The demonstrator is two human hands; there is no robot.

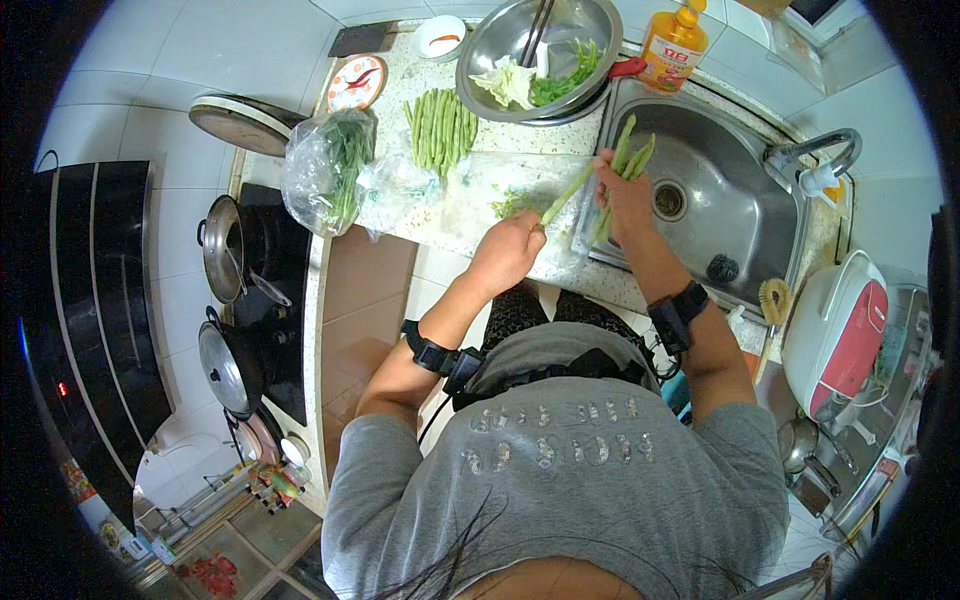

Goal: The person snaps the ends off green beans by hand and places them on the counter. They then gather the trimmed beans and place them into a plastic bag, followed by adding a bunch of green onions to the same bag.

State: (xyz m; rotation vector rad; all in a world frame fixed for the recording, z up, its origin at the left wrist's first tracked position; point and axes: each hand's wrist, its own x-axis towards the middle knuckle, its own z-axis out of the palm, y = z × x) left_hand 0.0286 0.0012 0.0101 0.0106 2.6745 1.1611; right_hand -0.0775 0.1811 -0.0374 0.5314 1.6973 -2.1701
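A single green bean point(566, 196) stretches between my two hands above the counter's front edge. My left hand point(510, 251) pinches its lower end. Several more green beans point(639, 159) stick out of my right hand point(624, 196), which is closed around them at the sink's left rim. Bits of green trimmings point(514, 202) lie on a clear plastic sheet point(480, 217) just beyond my left hand. Farther back, a neat row of green beans point(442, 131) rests side by side on the speckled counter.
A steel bowl point(480, 101) holds leafy vegetables and chopsticks. Bagged greens point(337, 176) sit left, near a plate point(337, 97) with red chillies. Right are the sink point(720, 232), faucet point(817, 150) and rice cooker point(832, 330). A detergent bottle point(671, 49) stands behind.
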